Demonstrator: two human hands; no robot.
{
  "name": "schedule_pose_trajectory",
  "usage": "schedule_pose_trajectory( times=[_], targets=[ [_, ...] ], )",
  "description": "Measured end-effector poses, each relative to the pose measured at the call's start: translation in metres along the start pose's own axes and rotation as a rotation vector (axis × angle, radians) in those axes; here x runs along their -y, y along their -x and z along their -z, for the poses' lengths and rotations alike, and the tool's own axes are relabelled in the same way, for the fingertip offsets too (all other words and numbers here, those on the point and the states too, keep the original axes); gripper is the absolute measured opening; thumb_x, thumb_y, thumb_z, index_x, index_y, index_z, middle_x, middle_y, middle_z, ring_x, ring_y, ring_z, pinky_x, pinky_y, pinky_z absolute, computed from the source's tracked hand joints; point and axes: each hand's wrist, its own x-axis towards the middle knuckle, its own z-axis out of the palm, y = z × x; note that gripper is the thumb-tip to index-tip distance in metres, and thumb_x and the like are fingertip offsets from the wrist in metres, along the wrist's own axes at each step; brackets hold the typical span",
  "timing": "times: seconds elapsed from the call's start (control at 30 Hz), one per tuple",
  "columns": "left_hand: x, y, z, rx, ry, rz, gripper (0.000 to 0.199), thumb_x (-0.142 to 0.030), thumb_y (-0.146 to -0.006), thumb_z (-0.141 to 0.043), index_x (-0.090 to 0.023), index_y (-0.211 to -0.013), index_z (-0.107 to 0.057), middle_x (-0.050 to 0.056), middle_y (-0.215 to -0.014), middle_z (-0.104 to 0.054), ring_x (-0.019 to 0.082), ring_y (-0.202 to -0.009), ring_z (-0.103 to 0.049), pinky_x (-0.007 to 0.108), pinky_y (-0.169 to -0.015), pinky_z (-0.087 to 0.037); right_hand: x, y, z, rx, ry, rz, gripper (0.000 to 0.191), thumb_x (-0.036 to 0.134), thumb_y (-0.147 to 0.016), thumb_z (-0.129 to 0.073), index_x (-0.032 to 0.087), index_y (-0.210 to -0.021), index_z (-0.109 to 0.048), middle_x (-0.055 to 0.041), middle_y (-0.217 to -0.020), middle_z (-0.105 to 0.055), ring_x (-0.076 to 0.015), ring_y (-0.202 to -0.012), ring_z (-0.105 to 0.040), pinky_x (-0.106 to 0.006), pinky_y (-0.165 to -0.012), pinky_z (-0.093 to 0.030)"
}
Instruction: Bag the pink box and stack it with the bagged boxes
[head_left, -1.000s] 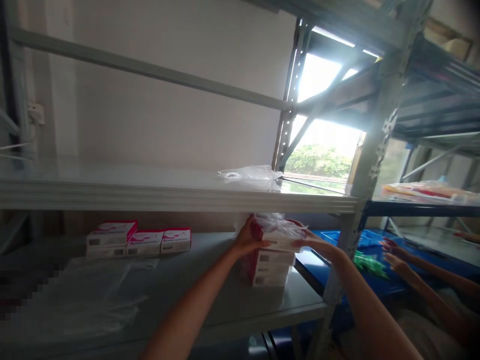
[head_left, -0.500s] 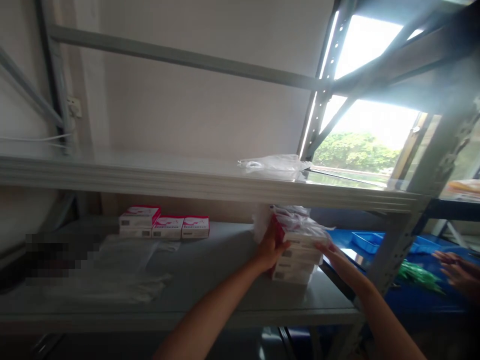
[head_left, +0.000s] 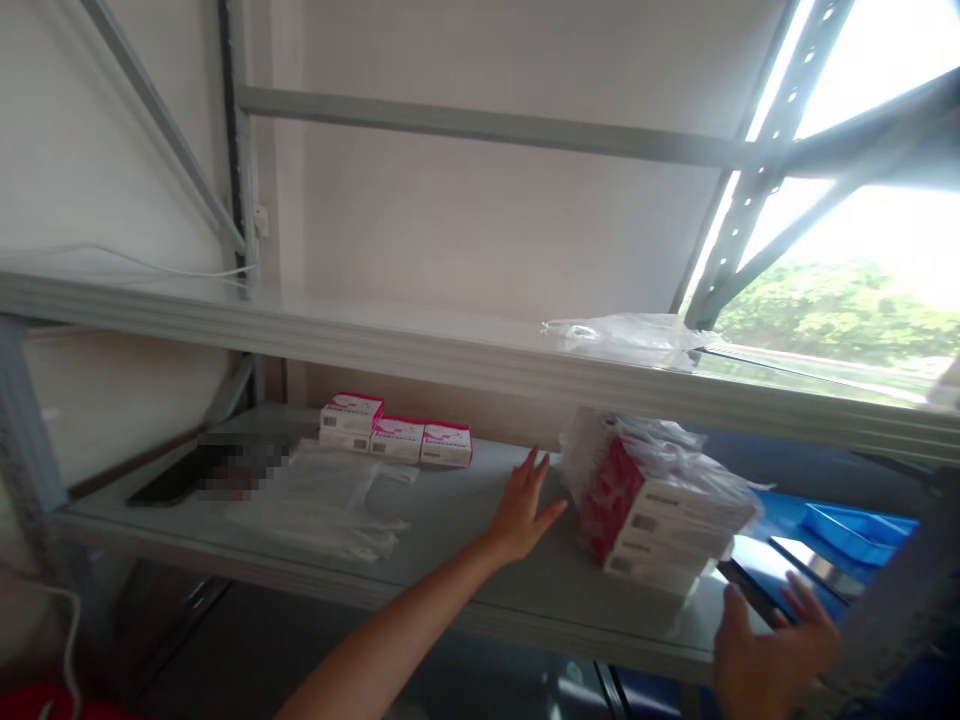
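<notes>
Grey metal rack, lower shelf (head_left: 450, 560) carries most of the stuff. At its right end sits a stack of red-and-white boxes (head_left: 660, 525), approx four or five high, wrapped in a loose clear plastic bag (head_left: 675, 455) that bunches up on top; stack leans a bit, red end faces left twd the person's left hand, white long sides w/ small dark labels face the camera, long axis runs from left-back to right-front along the shelf. Far back on the same shelf, three more small boxes (head_left: 397, 438) of the same red/white kind lie in a row, the leftmost looks two-high, long sides to the front. In front of those, flat clear plastic bags (head_left: 330, 500) spread on the shelf; contents not readable. Blurred dark patch at the left end, can't tell what it is. Upper shelf (head_left: 375, 345) holds another crumpled clear bag (head_left: 622, 335) near the right upright. Blue tray (head_left: 855, 525) behind the stack at right, inside not visible. Left hand (head_left: 521, 510): arm stretched fwd from bottom centre, palm down, fingers spread wide, holding nothing, hovering at or lightly on the shelf just left of the stack, not touching it. Right hand (head_left: 772, 655): low at the bottom right, back of hand to the camera, fingers open and curled slightly, empty, near the shelf's front right corner, just below and right of the stack, apart from it.
</notes>
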Motion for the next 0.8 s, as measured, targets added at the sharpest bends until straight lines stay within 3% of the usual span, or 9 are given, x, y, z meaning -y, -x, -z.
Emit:
schedule_pose_trajectory(
  times=[0.07, 0.17, 0.3, 0.4, 0.47, 0.57, 0.8],
  targets=[
    [0.020, 0.019, 0.030, -0.026, -0.117, 0.069, 0.047, -0.036, -0.096, -0.051, -0.022, -0.140, -0.045, 0.012, -0.157, -0.026, 0.026, -0.145, -0.024, 0.050, -0.118, -0.021, 0.019, 0.044, -0.017, 0.067, -0.034, 0.152, 0.065, 0.043, -0.082, -0.055, 0.014, -0.138, -0.039, -0.0232, -0.140, -0.041, -0.0397, -0.132, -0.038, -0.059, -0.103, -0.037],
    [0.050, 0.042, 0.066, -0.009, -0.289, 0.241, 0.036, -0.030, -0.096, -0.051, -0.017, -0.129, -0.054, 0.015, -0.149, -0.040, 0.027, -0.142, -0.031, 0.051, -0.116, -0.024, 0.061, 0.098, -0.072, 0.374, -0.063, 0.345, 0.039, 0.031, -0.085, -0.046, 0.017, -0.121, -0.052, -0.0169, -0.130, -0.052, -0.0340, -0.124, -0.046, -0.058, -0.106, -0.033],
    [0.072, 0.070, 0.091, -0.007, -0.518, 0.370, 0.034, -0.016, -0.094, -0.049, -0.017, -0.128, -0.055, 0.013, -0.145, -0.046, 0.027, -0.141, -0.033, 0.059, -0.116, -0.016, 0.113, 0.146, -0.165, 0.818, -0.001, 0.291, 0.053, 0.016, -0.079, -0.040, 0.019, -0.131, -0.047, -0.0141, -0.140, -0.048, -0.0289, -0.132, -0.042, -0.050, -0.108, -0.035],
    [0.075, 0.090, 0.096, -0.045, -0.667, 0.393, 0.038, -0.006, -0.092, -0.041, -0.017, -0.123, -0.058, 0.011, -0.143, -0.049, 0.027, -0.140, -0.035, 0.060, -0.117, -0.011, 0.127, 0.170, -0.212, 1.045, 0.079, 0.289, 0.056, 0.014, -0.082, -0.037, 0.018, -0.137, -0.046, -0.0124, -0.146, -0.045, -0.0267, -0.140, -0.035, -0.048, -0.113, -0.031],
    [0.076, 0.099, 0.094, -0.044, -0.723, 0.411, 0.039, -0.004, -0.091, -0.038, -0.015, -0.123, -0.059, 0.014, -0.141, -0.051, 0.027, -0.139, -0.036, 0.058, -0.118, -0.011, 0.126, 0.180, -0.225, 1.136, 0.142, 0.359, 0.055, 0.013, -0.086, -0.035, 0.020, -0.139, -0.046, -0.0112, -0.147, -0.046, -0.0267, -0.140, -0.036, -0.051, -0.115, -0.024],
    [0.077, 0.103, 0.090, -0.004, -0.733, 0.427, 0.041, -0.006, -0.092, -0.035, -0.014, -0.124, -0.059, 0.015, -0.133, -0.056, 0.028, -0.137, -0.040, 0.058, -0.118, -0.013, 0.119, 0.186, -0.226, 1.179, 0.222, 0.427, 0.053, 0.013, -0.089, -0.030, 0.020, -0.138, -0.050, -0.0115, -0.146, -0.048, -0.0261, -0.137, -0.041, -0.051, -0.116, -0.022],
    [0.066, 0.098, 0.089, -0.016, -0.712, 0.387, 0.037, -0.007, -0.091, -0.036, -0.014, -0.118, -0.061, 0.015, -0.130, -0.057, 0.028, -0.130, -0.047, 0.056, -0.118, -0.017, 0.119, 0.180, -0.220, 1.197, 0.237, 0.397, 0.054, 0.013, -0.090, -0.027, 0.019, -0.140, -0.048, -0.0105, -0.146, -0.048, -0.0229, -0.136, -0.044, -0.046, -0.116, -0.024]
  ],
)
